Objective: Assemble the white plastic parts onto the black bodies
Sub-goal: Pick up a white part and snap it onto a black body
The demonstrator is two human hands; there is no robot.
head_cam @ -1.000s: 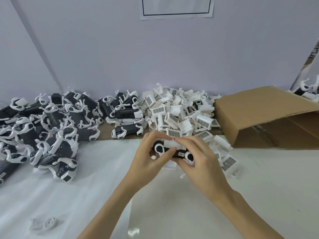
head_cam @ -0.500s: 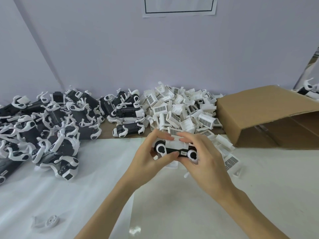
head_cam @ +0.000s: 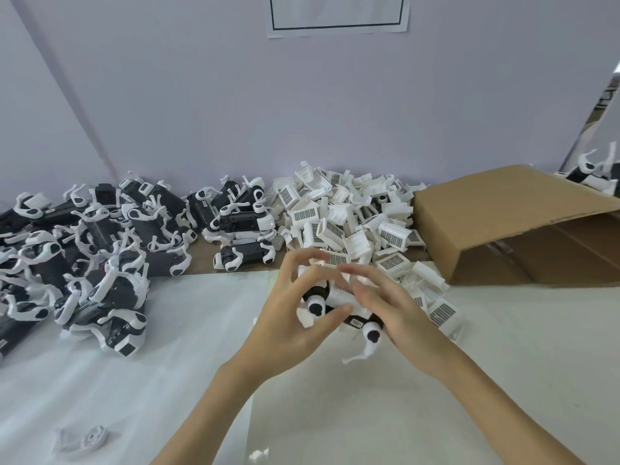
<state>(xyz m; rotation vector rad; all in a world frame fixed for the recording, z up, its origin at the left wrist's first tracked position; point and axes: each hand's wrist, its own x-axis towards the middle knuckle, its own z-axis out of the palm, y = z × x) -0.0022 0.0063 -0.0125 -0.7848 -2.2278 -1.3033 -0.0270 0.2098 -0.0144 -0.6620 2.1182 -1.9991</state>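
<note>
1. Head view, the grip: the left hand (head_cam: 285, 327) curls round the left end of a black body (head_cam: 349, 315), thumb laid across its front and fingers arched over the top; the right hand (head_cam: 399, 313) holds the right end, fingers bent over a white plastic part (head_cam: 342, 297) that sits on top of the body. Both hands are blurred, so the exact finger contact is hard to read.
2. The black body is held above the desk (head_cam: 436, 397), just in front of the loose white pile. It carries a round white-and-black end piece (head_cam: 315, 307) at the left and another (head_cam: 372, 333) at the right, and a thin white arm (head_cam: 359, 355) hangs down from the right one.
3. A heap of loose white parts with barcode labels (head_cam: 349, 223) lies at the back centre of the desk, reaching to just behind the hands.
4. A group of finished black bodies with white fittings (head_cam: 241, 229) lies just to the left of that heap, and a bigger pile of the same (head_cam: 84, 263) fills the left side.
5. A brown cardboard box (head_cam: 516, 226) lies on its side at the right, its open end facing right, touching the white heap.
6. One single white fitting (head_cam: 84, 443) lies alone at the near left of the desk, well apart from the piles.
7. A paper sheet with a black frame (head_cam: 339, 15) hangs on the wall above.
</note>
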